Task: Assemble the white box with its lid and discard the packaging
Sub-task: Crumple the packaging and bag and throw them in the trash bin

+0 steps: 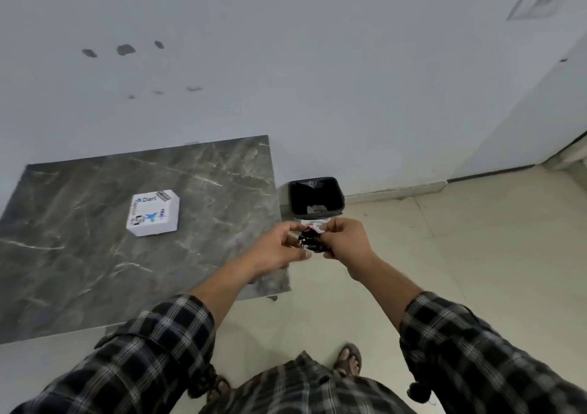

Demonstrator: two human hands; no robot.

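Crumpling the packaging [309, 238], both hands [279, 248] [346, 242] pinch it closed just short of the bin [316, 197]; the lidded box [154, 212] sits well left. Next, likely reach over the bin and release.

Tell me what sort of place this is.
Probably a plain indoor room, maybe a home or office corner: a marble-look table against a bare white wall, a tiled floor, and a small black bin beside the table.
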